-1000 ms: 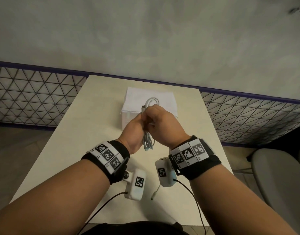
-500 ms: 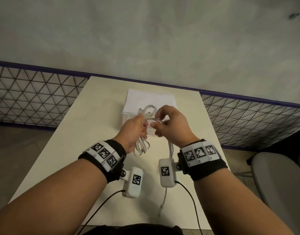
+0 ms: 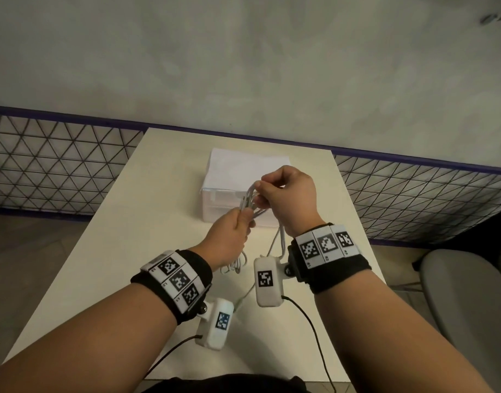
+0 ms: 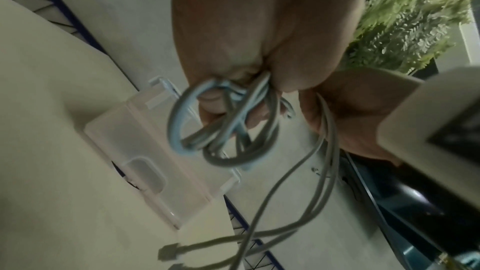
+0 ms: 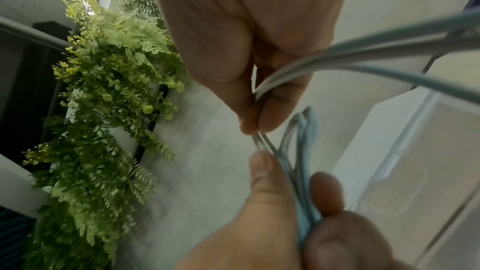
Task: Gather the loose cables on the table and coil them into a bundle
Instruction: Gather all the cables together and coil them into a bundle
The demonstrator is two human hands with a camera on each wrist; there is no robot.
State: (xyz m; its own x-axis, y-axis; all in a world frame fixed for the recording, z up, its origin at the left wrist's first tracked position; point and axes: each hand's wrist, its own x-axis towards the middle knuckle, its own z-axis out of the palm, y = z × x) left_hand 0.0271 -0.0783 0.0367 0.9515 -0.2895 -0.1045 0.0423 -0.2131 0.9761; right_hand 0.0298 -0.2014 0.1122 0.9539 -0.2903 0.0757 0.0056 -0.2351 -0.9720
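Note:
A white cable [image 3: 251, 197] is folded into several loops and held in the air above the table. My left hand [image 3: 245, 219] grips the middle of the loops [image 4: 223, 137] in its fist. My right hand [image 3: 261, 191], just above and to the right, pinches two strands [image 5: 259, 141] between thumb and finger at the top of the bundle. A loose tail [image 3: 280, 239] hangs down under the right wrist. Its two connector ends [image 4: 168, 255] dangle near the table in the left wrist view.
A white lidded plastic box [image 3: 229, 177] stands on the cream table [image 3: 130, 251] just behind my hands. A wall with a mesh panel [image 3: 59, 163] runs along the far edge. A grey chair [image 3: 464, 293] is at the right. Black sensor leads [image 3: 309, 321] trail from my wrists.
My right hand has come off the left fist, swung out to the right and risen above the bundle, drawing strands with it. The left hand keeps its grip; the hanging tail swings left.

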